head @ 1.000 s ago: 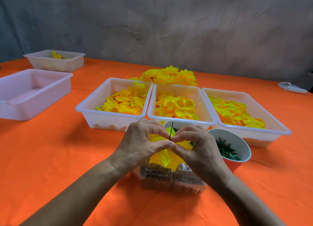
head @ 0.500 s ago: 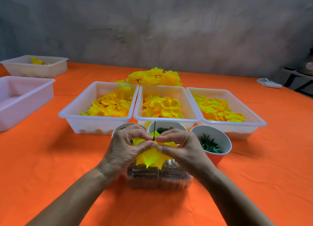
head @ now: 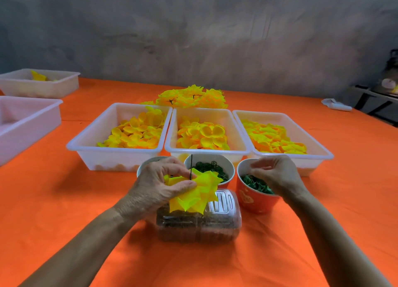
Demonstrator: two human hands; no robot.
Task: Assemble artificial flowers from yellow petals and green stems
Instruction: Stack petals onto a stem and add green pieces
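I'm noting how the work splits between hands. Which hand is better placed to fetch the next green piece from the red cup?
The right hand: it hovers over the red cup of green pieces, holding nothing visible. The left hand is busy gripping the yellow flower and its stem.

Craft workshop — petal trays, bare wall

1. scene was pretty bright and even, colours on the orange tablecloth almost oversaturated.
2. shadows were soft, sitting just left of the white trays.
3. the clear plastic container had small glare streaks on top.
4. wide-angle lens bent the table edges, stretching the corners.
5. the grey wall looked smeary and the far right corner dim.
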